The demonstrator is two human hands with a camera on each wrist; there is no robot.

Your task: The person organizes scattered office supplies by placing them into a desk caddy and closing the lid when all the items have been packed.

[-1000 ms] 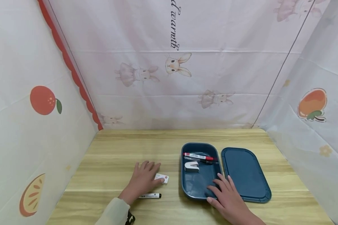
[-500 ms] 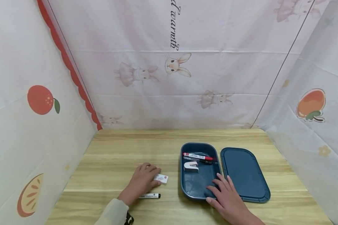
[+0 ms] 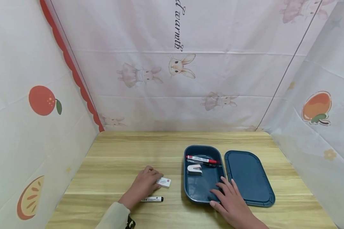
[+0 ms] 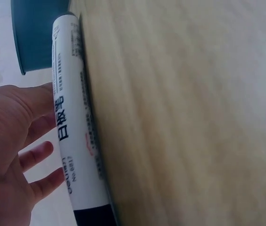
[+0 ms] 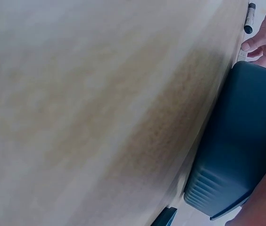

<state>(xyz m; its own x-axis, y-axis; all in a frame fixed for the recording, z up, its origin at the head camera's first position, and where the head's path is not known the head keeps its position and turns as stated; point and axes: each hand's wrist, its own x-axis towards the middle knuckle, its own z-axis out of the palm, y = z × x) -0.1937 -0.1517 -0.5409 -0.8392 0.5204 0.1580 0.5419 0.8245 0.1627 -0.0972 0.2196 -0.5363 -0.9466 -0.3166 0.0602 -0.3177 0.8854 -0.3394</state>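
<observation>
a person's left hand [image 3: 143, 185], low and left of center in the frame, pinched one end of a small white box [image 3: 164, 182] at the wooden counter [image 3: 132, 146], thumb and fingers drawn narrow. the right hand [image 3: 231, 203], at lower right, rested loosely spread over the near right corner of a blue bin [image 3: 199, 189], gripping nothing. the bin's upper half held a red-and-white marker [image 3: 202, 159], a dark pen [image 3: 210, 164] and a white stapler [image 3: 194, 170]; a blue lid [image 3: 250, 178] lay just to the right. a black-capped marker [image 3: 153, 199], partly hidden, lay below the left hand. it could have rolled if the wrist brushed it; the box, held at one end, could have twisted loose; hard pressure on the rim could have tipped the bin.
</observation>
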